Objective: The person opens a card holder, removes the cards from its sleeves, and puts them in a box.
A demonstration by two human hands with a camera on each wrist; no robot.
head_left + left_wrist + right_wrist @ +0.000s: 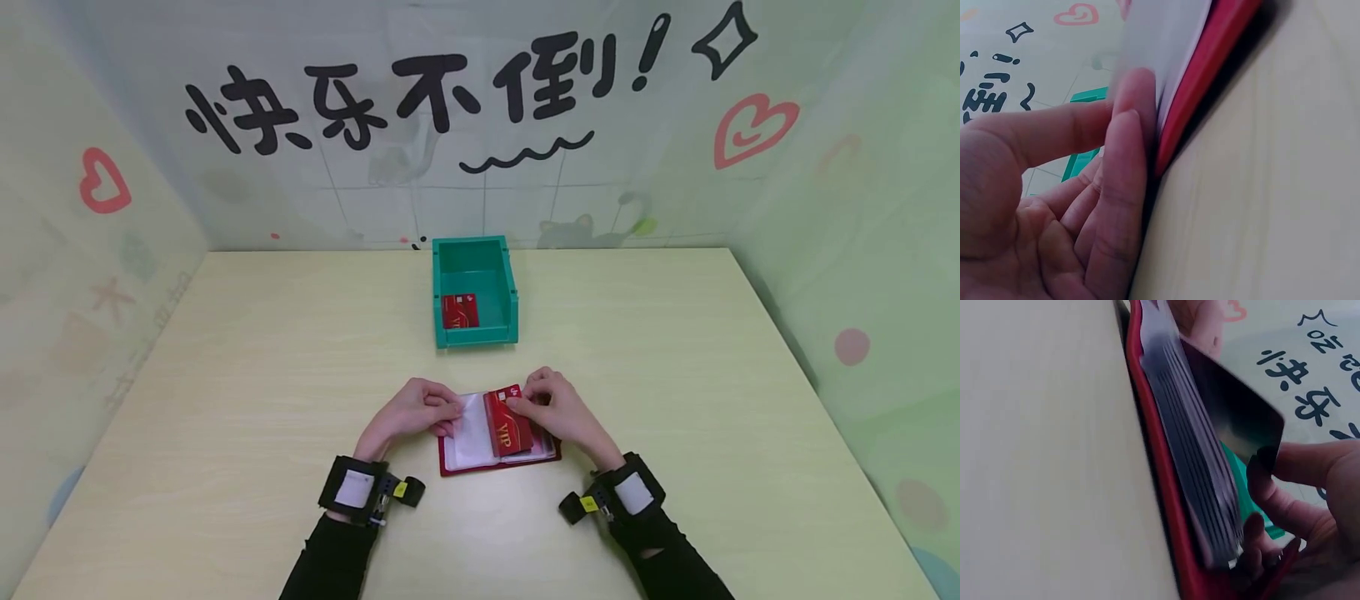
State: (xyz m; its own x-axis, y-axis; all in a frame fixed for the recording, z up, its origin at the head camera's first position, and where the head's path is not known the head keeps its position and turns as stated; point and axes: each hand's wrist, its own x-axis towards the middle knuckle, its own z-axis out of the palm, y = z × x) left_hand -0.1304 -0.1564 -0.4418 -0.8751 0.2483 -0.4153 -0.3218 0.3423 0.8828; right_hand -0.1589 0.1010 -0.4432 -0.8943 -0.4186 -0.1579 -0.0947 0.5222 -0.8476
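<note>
Right hand (564, 408) pinches red card (507, 433) by top right edge; left hand (420, 408) pinches left edge of page (474, 427). Card sits between hands, right hand nearer, over open booklet (480, 470), toward near edge of surface (262, 375). Long side runs near to far, top leaning bit left.

The head view looks forward and down from above the table (225, 375), farthest off, covering the left hand (416, 407), right hand (561, 407) and back wall (450, 196). Each wrist view sits close to its own hand, turned sideways, table at right in the left one and at left in the right one. All three share the booklet (471, 442), box (480, 336) and wall.
</note>
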